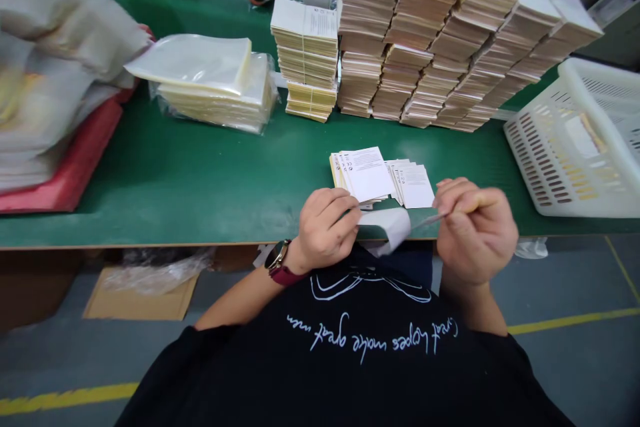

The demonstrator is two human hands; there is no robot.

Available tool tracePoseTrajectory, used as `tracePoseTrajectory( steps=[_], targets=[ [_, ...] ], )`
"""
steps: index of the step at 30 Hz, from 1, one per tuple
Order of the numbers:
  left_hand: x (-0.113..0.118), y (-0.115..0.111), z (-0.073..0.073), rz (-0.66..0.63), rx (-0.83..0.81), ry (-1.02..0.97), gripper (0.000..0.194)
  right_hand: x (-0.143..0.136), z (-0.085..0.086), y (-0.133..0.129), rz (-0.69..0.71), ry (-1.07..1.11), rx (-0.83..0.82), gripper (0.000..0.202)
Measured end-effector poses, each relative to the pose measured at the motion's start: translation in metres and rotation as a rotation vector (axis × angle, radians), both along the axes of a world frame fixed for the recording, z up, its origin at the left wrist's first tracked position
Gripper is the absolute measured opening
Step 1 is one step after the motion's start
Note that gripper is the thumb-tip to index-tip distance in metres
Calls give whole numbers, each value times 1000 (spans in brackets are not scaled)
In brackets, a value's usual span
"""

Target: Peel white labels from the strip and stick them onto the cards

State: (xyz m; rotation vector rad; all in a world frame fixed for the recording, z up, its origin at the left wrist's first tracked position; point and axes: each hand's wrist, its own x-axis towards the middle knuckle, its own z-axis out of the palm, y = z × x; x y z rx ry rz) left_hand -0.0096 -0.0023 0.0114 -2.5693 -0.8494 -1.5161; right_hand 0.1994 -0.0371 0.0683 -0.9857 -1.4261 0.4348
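Note:
My left hand, with a watch on its wrist, is closed on one end of a curled white paper at the table's front edge. My right hand is pinched on a thin piece, seen edge-on, at the right of that paper; whether the two are one sheet is unclear. Just beyond my hands lies a fanned pile of printed white cards, with a smaller fanned pile touching its right side.
Tall card stacks and a banded stack stand at the back of the green table. Bagged sheets lie left, beyond them plastic-wrapped bundles on red material. A white basket sits right. A person's hand shows top right.

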Motion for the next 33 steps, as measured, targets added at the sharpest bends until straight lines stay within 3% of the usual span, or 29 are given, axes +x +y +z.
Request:
tracePoseTrajectory(
  steps=[4,8,11,21,24,27,29,31,33],
  targets=[
    [0,4,-10,0,4,6,18,2,1,39,-105,-1,-219,12],
    [3,6,-12,-43,27,19,19,-7,-11,73,58,-1,-544,13],
    [4,5,-12,-43,19,15,20,-13,-19,83,131,53,-645,12],
    [4,4,-15,-52,-11,53,17,-16,-25,84,111,-45,-647,10],
    [4,4,-17,-65,-42,69,18,-22,-21,79,42,-278,-539,7],
    [4,4,-19,-71,-57,81,18,-25,-16,74,-126,-655,-412,4],
    [4,4,-19,-67,-49,81,18,-23,-15,72,-218,-779,-421,13],
    [4,4,-18,-58,-36,81,18,-20,-17,73,-201,-721,-526,23],
    [4,4,-17,-45,-20,91,17,-15,-20,75,-94,-561,-627,26]
  ],
)
